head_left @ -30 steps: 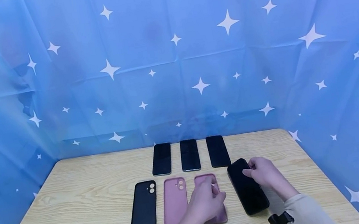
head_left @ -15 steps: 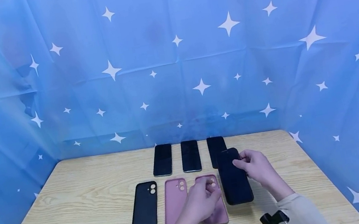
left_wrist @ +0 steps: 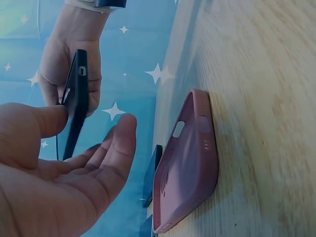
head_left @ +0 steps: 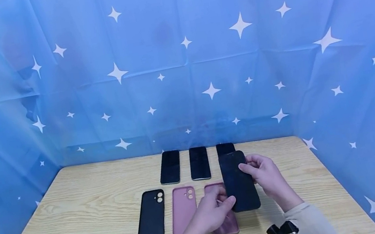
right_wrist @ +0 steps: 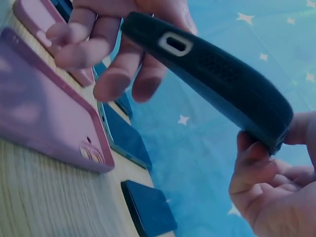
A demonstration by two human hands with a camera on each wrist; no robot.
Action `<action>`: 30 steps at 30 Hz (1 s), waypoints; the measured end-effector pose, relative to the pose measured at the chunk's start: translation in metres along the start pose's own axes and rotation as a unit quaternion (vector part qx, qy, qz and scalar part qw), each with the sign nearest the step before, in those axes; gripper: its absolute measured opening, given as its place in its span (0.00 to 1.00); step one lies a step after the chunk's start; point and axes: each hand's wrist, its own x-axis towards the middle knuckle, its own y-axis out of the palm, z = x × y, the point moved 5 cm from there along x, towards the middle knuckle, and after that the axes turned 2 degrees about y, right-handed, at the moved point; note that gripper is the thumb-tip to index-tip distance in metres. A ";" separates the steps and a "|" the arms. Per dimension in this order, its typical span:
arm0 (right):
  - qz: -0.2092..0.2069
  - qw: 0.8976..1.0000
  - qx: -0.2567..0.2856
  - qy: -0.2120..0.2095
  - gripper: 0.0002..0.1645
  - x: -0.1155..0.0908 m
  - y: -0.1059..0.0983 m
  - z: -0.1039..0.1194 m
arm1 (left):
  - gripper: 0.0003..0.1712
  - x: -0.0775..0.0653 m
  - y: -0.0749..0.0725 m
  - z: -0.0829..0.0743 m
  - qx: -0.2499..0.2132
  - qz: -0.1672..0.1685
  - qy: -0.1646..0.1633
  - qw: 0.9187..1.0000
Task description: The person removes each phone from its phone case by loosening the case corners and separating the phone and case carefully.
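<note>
A phone in a black case [head_left: 237,185] is held above the table, pinched along its right side by my right hand [head_left: 268,178] with the thumb on the screen. My left hand [head_left: 207,212] is at its lower left edge. In the left wrist view the left thumb [left_wrist: 52,121] meets the phone's edge, while the other fingers are loosely bent beneath it and look apart from it. Under the left hand lies a pink phone case [head_left: 229,226], hollow side up and partly covered. The right wrist view shows the cased phone's port end [right_wrist: 176,43].
Another pink case [head_left: 183,213] and a black case [head_left: 150,217] lie to the left. Along the back are three dark phones: left [head_left: 170,167], middle [head_left: 199,163] and right [head_left: 225,149], the last partly hidden. A blue starry curtain [head_left: 169,95] surrounds the wooden table [head_left: 79,226].
My right hand has lifted the cased phone off the table and brought it left and up, to the left hand. The left hand has barely moved; its thumb now meets the phone.
</note>
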 end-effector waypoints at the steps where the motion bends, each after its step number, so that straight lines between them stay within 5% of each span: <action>1: -0.002 1.000 0.006 -0.002 0.13 0.000 0.001 0.000 | 0.14 0.000 0.001 0.000 -0.015 0.003 -0.002 1.000; 6: -0.011 0.999 0.037 -0.015 0.11 0.000 0.007 0.000 | 0.11 -0.001 0.003 0.002 -0.091 0.013 -0.009 0.996; 14: -0.008 0.999 0.038 -0.020 0.11 0.002 0.015 -0.004 | 0.16 0.000 0.001 0.006 -0.231 0.009 -0.003 0.973; 30: -0.033 0.999 0.001 -0.043 0.20 0.003 0.014 -0.001 | 0.18 -0.010 -0.007 0.007 -0.200 0.001 0.012 0.980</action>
